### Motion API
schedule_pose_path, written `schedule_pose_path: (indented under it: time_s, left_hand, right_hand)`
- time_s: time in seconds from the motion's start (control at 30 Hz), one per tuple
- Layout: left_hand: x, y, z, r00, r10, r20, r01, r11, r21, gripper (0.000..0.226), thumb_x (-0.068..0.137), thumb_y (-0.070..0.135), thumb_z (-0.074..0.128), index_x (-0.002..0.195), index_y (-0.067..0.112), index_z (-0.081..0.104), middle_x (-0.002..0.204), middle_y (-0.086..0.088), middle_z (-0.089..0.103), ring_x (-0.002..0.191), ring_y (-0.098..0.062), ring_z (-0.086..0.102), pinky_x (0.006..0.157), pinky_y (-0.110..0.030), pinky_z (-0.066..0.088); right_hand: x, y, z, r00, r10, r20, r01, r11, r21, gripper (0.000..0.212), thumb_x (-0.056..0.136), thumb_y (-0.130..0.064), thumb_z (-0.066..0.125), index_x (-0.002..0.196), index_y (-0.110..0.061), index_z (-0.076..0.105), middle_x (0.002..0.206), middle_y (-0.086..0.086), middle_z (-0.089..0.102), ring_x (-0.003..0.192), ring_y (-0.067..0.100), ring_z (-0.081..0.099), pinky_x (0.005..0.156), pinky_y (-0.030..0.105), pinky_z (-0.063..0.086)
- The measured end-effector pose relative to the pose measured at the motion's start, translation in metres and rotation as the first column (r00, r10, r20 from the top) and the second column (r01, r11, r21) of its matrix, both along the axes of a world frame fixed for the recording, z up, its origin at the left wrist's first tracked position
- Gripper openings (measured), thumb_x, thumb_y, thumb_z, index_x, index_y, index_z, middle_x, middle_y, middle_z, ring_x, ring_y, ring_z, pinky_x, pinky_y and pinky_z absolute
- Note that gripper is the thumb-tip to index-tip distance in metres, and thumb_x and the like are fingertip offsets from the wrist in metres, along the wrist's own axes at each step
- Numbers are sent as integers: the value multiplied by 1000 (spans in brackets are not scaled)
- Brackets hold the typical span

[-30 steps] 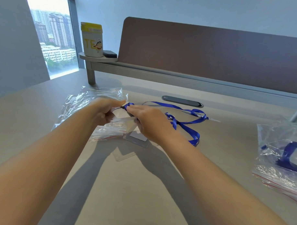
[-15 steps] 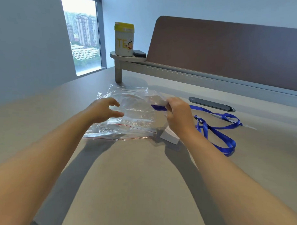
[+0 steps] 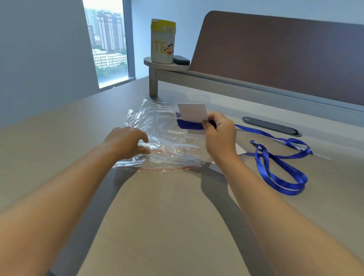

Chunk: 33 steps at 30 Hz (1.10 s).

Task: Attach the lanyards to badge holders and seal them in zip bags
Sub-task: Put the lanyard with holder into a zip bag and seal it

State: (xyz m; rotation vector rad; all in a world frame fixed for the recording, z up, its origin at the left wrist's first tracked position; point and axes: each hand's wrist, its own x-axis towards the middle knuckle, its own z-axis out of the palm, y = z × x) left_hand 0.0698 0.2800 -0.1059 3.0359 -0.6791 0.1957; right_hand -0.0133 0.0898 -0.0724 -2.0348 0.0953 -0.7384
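Two bare forearms reach out over the grey desk [image 3: 163, 230]. The left hand [image 3: 127, 143] lies on the near edge of the clear zip bags [image 3: 162, 141], fingers loosely spread and touching the plastic by the red seal line, gripping nothing. Just right of it the right hand [image 3: 219, 133] is lifted off the desk and pinches a badge holder [image 3: 192, 112] by its lower right corner, thumb and fingers curled round it; the holder stands up and to the left of the grip, its white card facing us, above the far right part of the bags. A bunched blue strap [image 3: 189, 125] shows just under the holder, against the fingers, and a length of it runs from the hand toward the right. A loose lanyard [image 3: 279, 162] lies in loops on the desk right of the wrist, its metal clip near the hand, and a white card corner pokes out from behind the forearm. Farther back a dark oval grommet [image 3: 271, 126] sits in the desktop. Beyond that, a small shelf carries a yellow-lidded tub [image 3: 162, 42] and a small dark object beside it, next to a brown divider [image 3: 283, 58], with a window [image 3: 106, 38] at the far left.
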Motion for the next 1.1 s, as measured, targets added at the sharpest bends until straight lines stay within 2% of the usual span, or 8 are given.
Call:
schedule_pose_path:
  time_s: [0.13, 0.3, 0.43, 0.57, 0.63, 0.73, 0.97, 1.1]
  left_hand:
    - [3, -3, -5, 998, -54, 22, 54, 998, 12, 42, 85, 46, 55, 122, 26, 57, 134, 6, 55, 124, -19, 48, 100, -30, 35]
    - [1, -8, -2, 994, 4, 105, 5, 996, -89, 27, 95, 28, 44, 111, 22, 65, 117, -2, 67, 106, -26, 59, 88, -30, 42]
    - [2, -16, 13, 998, 48, -29, -55, 923, -381, 23, 92, 24, 52, 103, 12, 67, 106, -6, 69, 88, -22, 57, 77, -30, 43]
    - [-3, -24, 30, 995, 59, -82, -94, 841, -533, 19, 89, 21, 57, 98, 8, 67, 100, -9, 70, 84, -19, 56, 77, -31, 44]
    - [-6, -28, 37, 994, 55, -90, -97, 816, -569, 18, 87, 19, 59, 98, 6, 66, 104, -11, 68, 85, -20, 54, 79, -32, 44]
    - [-13, -32, 48, 990, 8, -143, -101, 751, -653, 22, 85, 11, 60, 104, 0, 64, 110, -17, 65, 87, -21, 53, 79, -30, 43]
    - [-30, -35, 72, 953, -163, -254, -106, 608, -787, 26, 84, 5, 60, 110, -2, 60, 102, -14, 60, 93, -21, 54, 83, -27, 37]
    - [-38, -33, 89, 921, -246, -304, -167, 456, -874, 7, 87, 11, 57, 92, 13, 62, 95, -7, 61, 96, -22, 53, 89, -31, 37]
  right_hand:
    - [1, 6, 1, 1000, 16, 12, -17, 998, 57, 24, 92, 2, 40, 102, 0, 62, 105, 15, 64, 88, 17, 51, 70, 17, 42]
    - [0, 7, -1, 999, 48, -6, -47, 990, 131, 24, 91, 4, 42, 100, 1, 64, 93, 9, 62, 89, 18, 53, 84, 32, 46]
    - [-2, 11, 4, 996, 66, 66, -78, 977, 197, 20, 90, 4, 46, 100, 2, 64, 88, 1, 59, 87, 16, 54, 81, 25, 49]
    - [-6, 18, 17, 983, 104, 153, -140, 960, 243, 20, 88, 7, 48, 100, 4, 63, 86, -1, 59, 75, 7, 54, 71, 9, 49]
    - [-9, 20, 22, 978, 114, 174, -148, 969, 197, 19, 88, 6, 49, 100, 4, 63, 84, -2, 59, 75, 7, 55, 74, 14, 50]
    - [-13, 15, 23, 985, 76, 153, -74, 997, -19, 19, 89, 3, 48, 100, 3, 64, 95, 8, 65, 84, 13, 52, 79, 24, 47]
    - [-17, -6, 24, 995, -44, 85, 68, 953, -296, 24, 91, 2, 43, 103, 0, 64, 104, 17, 66, 90, 23, 52, 74, 23, 35]
    - [-20, -15, 28, 996, -78, 35, 85, 947, -309, 20, 90, 3, 43, 104, -1, 57, 106, 19, 63, 96, 28, 54, 81, 35, 48]
